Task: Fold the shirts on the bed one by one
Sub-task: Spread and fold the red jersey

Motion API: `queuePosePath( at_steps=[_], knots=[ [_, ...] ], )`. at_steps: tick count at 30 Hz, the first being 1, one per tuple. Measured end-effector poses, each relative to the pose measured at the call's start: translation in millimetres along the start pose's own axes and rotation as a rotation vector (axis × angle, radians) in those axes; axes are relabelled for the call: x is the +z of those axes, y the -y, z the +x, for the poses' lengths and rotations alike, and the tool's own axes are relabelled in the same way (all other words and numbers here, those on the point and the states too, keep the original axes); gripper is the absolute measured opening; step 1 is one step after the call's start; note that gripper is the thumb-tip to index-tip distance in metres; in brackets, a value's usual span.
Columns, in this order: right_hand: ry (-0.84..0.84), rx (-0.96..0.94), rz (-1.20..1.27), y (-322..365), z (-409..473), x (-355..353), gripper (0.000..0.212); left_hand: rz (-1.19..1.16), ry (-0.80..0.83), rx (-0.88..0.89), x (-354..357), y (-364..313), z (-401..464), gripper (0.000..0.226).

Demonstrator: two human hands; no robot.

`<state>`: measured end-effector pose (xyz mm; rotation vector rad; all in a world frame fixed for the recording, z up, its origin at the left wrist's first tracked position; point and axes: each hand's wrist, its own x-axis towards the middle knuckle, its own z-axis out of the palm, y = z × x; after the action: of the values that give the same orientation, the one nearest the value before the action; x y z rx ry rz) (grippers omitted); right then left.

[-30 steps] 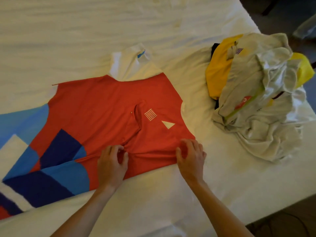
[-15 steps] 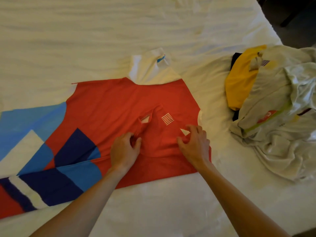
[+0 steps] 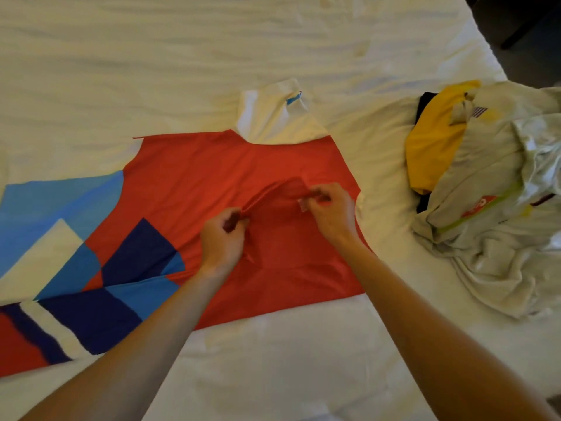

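Both hands pinched the red shirt spread on the bed.
The left hand and right hand gripped a raised fold; its label was unreadable beside the heaped shirts.

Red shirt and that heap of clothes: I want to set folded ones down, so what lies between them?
In the head view, only bare white bedsheet lies between the red shirt and the heap of clothes.
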<state>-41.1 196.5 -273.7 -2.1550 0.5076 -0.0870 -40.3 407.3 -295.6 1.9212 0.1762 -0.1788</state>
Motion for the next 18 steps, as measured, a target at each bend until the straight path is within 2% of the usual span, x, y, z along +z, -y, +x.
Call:
queuePosePath(
  at_steps=[1,3,5,7,11,15,16,18],
  knots=[
    [-0.033,-0.039,0.011,-7.5,-18.6,-5.7,0.014,-0.020,0.010,0.035,-2.6,2.3,-10.4,0.032],
    [0.005,-0.074,-0.088,-29.8,-54.7,-14.4,0.024,0.029,0.067,0.106,-6.2,14.1,-33.7,0.033],
    [0.107,-0.074,-0.268,-51.2,-82.1,-18.2,0.033,0.173,0.153,0.168,-8.8,32.0,-54.0,0.038],
    [0.148,-0.124,-0.346,-63.2,-94.0,-20.0,0.030,0.318,0.202,0.251,-11.0,46.3,-64.2,0.040],
    [0.028,-0.210,-0.422,-68.7,-98.4,-18.4,0.031,0.469,0.225,0.456,-12.5,60.2,-65.7,0.039],
    [-0.047,-0.219,-0.553,-50.8,-121.7,-4.6,0.048,0.432,0.310,0.452,-23.0,57.9,-66.8,0.054],
    [-0.026,-0.257,-0.530,-43.9,-126.2,2.2,0.054,0.425,0.296,0.425,-26.8,56.5,-65.3,0.057],
    [0.121,-0.325,-0.460,-32.6,-130.9,19.9,0.065,0.472,0.265,0.366,-34.1,55.3,-60.5,0.060]
  ],
)
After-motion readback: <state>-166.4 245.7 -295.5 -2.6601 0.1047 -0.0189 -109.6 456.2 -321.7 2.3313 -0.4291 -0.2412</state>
